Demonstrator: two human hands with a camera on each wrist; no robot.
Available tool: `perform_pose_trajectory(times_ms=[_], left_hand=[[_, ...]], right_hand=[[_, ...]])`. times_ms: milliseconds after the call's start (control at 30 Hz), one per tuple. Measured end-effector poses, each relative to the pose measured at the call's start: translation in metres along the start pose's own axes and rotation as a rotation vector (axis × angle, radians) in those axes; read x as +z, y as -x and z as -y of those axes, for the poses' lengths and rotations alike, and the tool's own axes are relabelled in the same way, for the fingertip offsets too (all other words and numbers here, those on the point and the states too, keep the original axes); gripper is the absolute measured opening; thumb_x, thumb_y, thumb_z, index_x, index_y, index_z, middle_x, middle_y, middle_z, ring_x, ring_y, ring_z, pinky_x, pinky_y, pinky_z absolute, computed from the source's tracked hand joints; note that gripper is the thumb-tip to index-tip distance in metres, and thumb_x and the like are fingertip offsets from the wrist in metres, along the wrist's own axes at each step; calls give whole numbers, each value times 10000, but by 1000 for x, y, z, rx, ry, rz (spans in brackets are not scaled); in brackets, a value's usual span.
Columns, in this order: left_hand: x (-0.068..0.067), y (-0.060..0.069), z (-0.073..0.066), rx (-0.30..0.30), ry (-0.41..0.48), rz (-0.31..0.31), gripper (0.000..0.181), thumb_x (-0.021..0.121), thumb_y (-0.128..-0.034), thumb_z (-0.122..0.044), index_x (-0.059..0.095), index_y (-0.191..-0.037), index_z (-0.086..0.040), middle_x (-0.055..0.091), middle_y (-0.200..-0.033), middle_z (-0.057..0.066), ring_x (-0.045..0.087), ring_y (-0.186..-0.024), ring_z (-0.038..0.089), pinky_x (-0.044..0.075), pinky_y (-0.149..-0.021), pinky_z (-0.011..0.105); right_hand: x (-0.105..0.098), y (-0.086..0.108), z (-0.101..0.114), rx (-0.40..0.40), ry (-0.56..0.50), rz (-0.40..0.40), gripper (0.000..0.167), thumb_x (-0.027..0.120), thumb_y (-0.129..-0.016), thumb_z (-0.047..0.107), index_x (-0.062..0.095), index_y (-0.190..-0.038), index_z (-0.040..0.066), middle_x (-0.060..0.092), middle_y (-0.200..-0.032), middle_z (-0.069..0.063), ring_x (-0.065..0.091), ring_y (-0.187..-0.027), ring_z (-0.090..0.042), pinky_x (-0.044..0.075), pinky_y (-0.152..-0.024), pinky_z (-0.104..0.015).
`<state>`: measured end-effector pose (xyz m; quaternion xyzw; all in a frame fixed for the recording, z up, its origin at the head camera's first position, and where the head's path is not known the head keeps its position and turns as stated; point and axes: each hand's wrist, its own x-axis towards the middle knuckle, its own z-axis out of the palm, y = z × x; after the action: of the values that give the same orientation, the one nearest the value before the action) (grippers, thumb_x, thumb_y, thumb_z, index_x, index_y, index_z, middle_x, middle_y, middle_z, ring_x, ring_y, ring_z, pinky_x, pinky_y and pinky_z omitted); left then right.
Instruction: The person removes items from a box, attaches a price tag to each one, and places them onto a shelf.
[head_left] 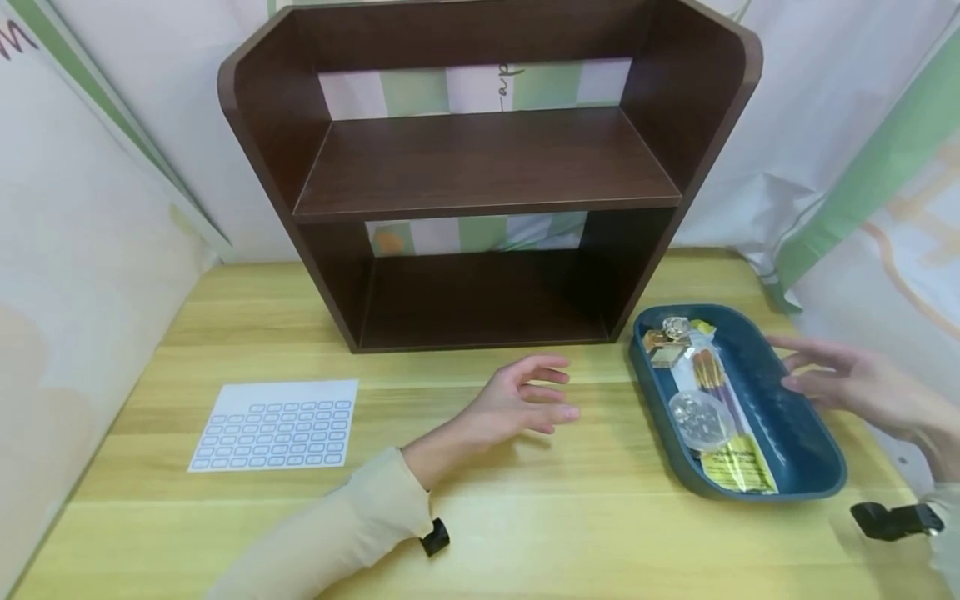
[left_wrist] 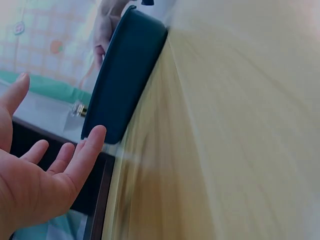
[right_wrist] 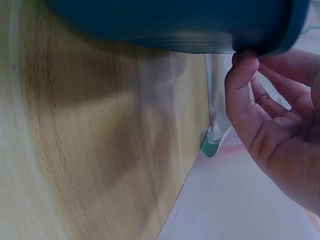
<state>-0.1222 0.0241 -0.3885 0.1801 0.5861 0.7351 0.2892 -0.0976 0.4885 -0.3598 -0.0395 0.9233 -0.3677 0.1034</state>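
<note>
A dark blue tray (head_left: pixel 787 433) stands on the table at the right; its wall (left_wrist: pixel 125 75) shows in the left wrist view. In it lie a gold-and-clear small item (head_left: pixel 666 348), a round clear container (head_left: pixel 702 421), brushes with brown tips (head_left: pixel 708 371) and a yellow packet (head_left: pixel 738 463). My right hand (head_left: pixel 862 383) is at the tray's right rim, its thumb touching or very near the underside of the rim (right_wrist: pixel 287 30) and its fingers relaxed. My left hand (head_left: pixel 517 400) hovers over the table left of the tray, fingers spread and holding nothing.
A dark brown two-level shelf (head_left: pixel 487 162) stands at the back middle of the wooden table (head_left: pixel 570 533). A white sheet of blue-outlined labels (head_left: pixel 277 425) lies at the left. Printed fabric (head_left: pixel 82 250) hangs around the table's sides and back.
</note>
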Motion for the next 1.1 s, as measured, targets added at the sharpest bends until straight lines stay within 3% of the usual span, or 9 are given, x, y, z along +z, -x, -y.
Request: perform_pose_trajectory(times_ms=[533, 800, 967, 1100], left_hand=[[50, -29, 5, -21, -85, 37, 562, 787, -858, -41, 587, -1368, -167, 606, -1238, -21, 633, -1120, 217, 617, -706, 365], [74, -35, 1, 15, -133, 44, 550, 823, -829, -53, 624, -1323, -194, 597, -1251, -88, 641, -1044, 113, 612, -684, 318], [84, -37, -4, 41, -148, 66, 573, 827, -822, -42, 611, -1329, -197, 574, -1237, -183, 643, -1014, 77, 607, -665, 302], [90, -42, -3, 45, -158, 86, 587, 822, -829, -47, 598, -1349, -199, 569, -1284, -182, 648, -997, 76, 607, -650, 301]], right_hand=[[-1, -3, -4, -27, -69, 7, 622, 616, -991, 55, 382, -1556, 168, 621, -1102, 97, 640, -928, -59, 581, -713, -285], [1, -2, -2, -3, -61, 1, 625, 632, -991, 90, 371, -1557, 142, 622, -1107, 106, 649, -931, -67, 584, -727, -282], [0, -2, -2, 1, -60, -2, 628, 635, -993, 106, 366, -1559, 140, 613, -1115, 112, 648, -929, -62, 583, -727, -283], [1, -1, -3, 4, -65, -2, 628, 638, -990, 101, 370, -1557, 142, 612, -1114, 100, 649, -928, -67, 581, -728, -280]])
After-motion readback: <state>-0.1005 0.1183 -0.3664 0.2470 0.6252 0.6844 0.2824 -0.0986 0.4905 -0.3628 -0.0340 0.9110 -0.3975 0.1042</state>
